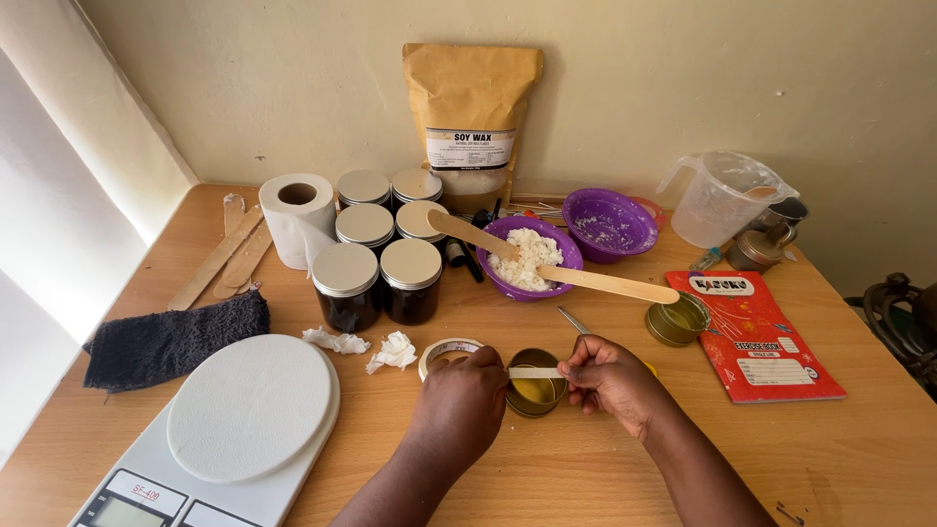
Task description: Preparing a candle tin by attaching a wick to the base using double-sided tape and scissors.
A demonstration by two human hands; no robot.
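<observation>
While both hands work over a small gold tin near the front of the tabletop, a strip of white tape lies stretched across the tin's mouth. The left hand pinches one end of the strip, fingers closed on it; the right hand pinches the other end in a tight grip. The tin holds yellow liquid, seemingly wax already poured. A tape roll sits just beside the left hand. A second tin, also filled, stands apart to the right with no strip over it, so that one looks still to do. Behind, a purple bowl still holds white flakes with a wooden stick laid across it, and capped jars stand in a cluster. A scale sits unused at left.
</observation>
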